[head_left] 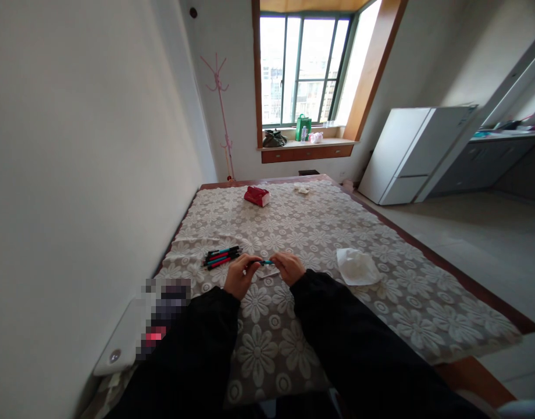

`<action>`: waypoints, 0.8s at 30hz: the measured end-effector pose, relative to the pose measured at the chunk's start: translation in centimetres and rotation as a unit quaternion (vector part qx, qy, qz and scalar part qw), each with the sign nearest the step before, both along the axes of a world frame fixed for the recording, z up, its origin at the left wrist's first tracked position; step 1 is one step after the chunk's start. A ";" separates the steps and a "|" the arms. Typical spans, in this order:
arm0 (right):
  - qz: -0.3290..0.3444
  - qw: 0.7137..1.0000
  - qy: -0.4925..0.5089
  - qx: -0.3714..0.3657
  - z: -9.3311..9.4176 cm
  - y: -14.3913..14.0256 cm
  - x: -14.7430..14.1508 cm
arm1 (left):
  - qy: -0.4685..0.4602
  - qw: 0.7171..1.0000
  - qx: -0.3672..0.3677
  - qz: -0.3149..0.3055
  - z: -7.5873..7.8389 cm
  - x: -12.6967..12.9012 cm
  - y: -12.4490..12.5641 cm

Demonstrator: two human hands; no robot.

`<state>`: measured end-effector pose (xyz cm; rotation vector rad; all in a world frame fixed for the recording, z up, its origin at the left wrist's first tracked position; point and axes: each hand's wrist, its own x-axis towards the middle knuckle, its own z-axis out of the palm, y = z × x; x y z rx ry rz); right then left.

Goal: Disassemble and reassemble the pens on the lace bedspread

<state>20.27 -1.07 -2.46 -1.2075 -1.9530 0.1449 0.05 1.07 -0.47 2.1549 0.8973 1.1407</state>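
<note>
**Pen held end to end over the flowered cloth**

While both hands meet just below the middle of the frame, a thin teal pen (264, 262) spans the small gap between them. Left hand (240, 274): fingers curled, tips pinched on the pen's left end. Right hand (288, 267): fingers likewise closed on the right end. Only a short stretch of barrel shows between the fingertips.

Judgement on handling: light, stiff, slim plastic; smooth enough to roll or slip in a loose pinch. Best held near each end with thumb and forefinger, as here. Whether a cap is on or off, cannot tell — too small.

Surroundings: a bundle of pens (222, 256), red, teal and black, lies on the tablecloth (320, 233) just left of the left hand. A crumpled white tissue (357, 266) sits right of centre, apart from the right hand. A red packet (256, 196) lies farther up the frame.
</note>
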 end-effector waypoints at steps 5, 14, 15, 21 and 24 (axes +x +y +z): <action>-0.006 1.000 -0.022 -0.012 0.2 0.0 -0.1 | -0.001 1.000 0.007 -0.003 -0.2 0.0 0.1; 0.014 1.000 0.001 -0.018 0.2 -0.1 -0.1 | -0.002 1.000 -0.005 0.004 -0.1 0.1 0.0; 0.016 1.000 -0.001 -0.018 0.2 -0.1 -0.1 | -0.003 1.000 -0.007 0.003 -0.1 0.1 -0.1; 0.020 0.999 0.022 0.016 0.4 -0.2 -0.2 | -0.026 1.000 -0.015 -0.001 -0.1 0.2 -0.2; 0.018 0.999 0.032 0.034 0.4 -0.2 -0.1 | -0.034 0.999 -0.021 0.000 -0.1 0.3 -0.2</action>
